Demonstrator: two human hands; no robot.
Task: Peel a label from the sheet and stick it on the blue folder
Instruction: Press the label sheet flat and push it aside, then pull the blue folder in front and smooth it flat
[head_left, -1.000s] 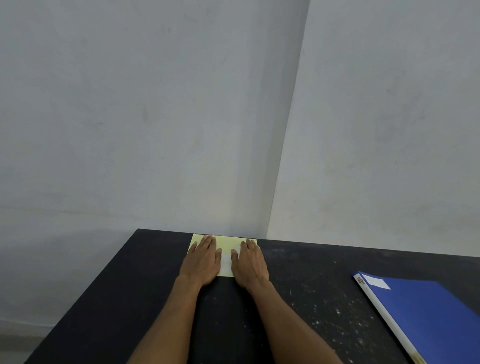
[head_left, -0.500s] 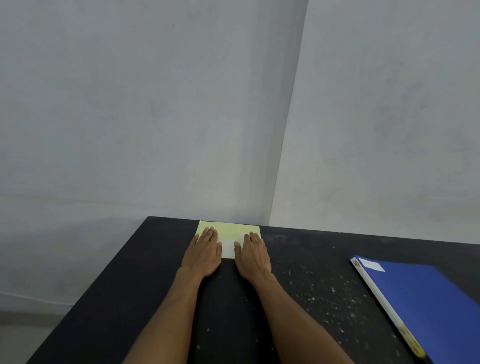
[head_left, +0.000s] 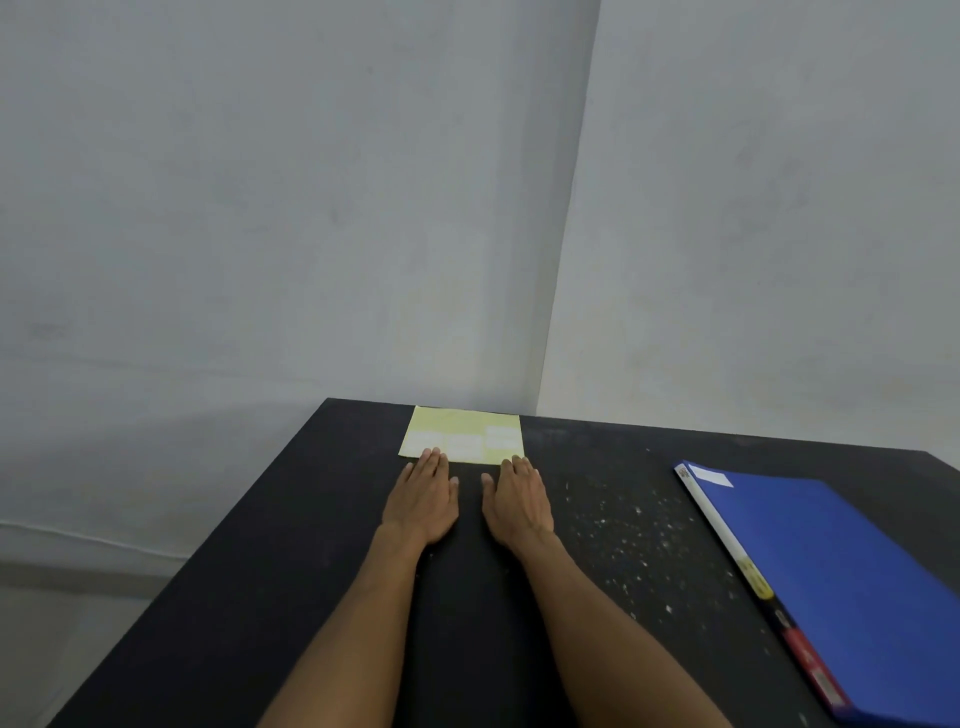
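A pale yellow label sheet (head_left: 462, 434) with white labels lies flat at the far edge of the black table (head_left: 260, 571). My left hand (head_left: 423, 496) rests palm down just in front of it, fingertips touching the sheet's near left edge. My right hand (head_left: 517, 499) lies flat beside it, fingertips at the sheet's near right corner. Both hands hold nothing. The blue folder (head_left: 831, 582) lies closed on the right side of the table, with a white label (head_left: 716, 477) on its far corner.
Grey walls meet in a corner directly behind the table's far edge. The table's left edge drops off to the floor. White specks dot the tabletop between my right hand and the folder.
Both hands have slid back toward me off the label sheet, uncovering most of it. The view has tilted down a little.
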